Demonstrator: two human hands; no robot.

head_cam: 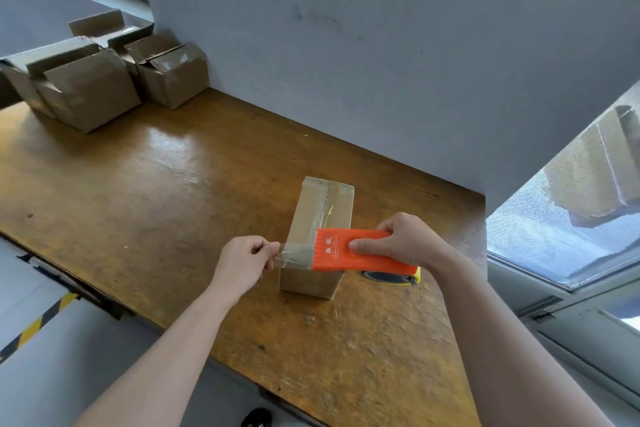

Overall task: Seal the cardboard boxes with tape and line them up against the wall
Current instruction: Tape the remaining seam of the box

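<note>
A small cardboard box [311, 218] stands on the wooden table [156, 201], with a strip of clear tape running along its top seam. My right hand [401, 239] grips an orange tape dispenser [349, 250] just above the near end of the box. My left hand [246, 260] pinches the free end of the clear tape [294, 256] pulled out from the dispenser. The stretched tape hangs over the box's near top edge.
Several cardboard boxes [86, 87] with loose flaps are clustered at the table's far left, near the grey wall [346, 45]. A window [571, 211] lies to the right. The table's front edge runs below my forearms.
</note>
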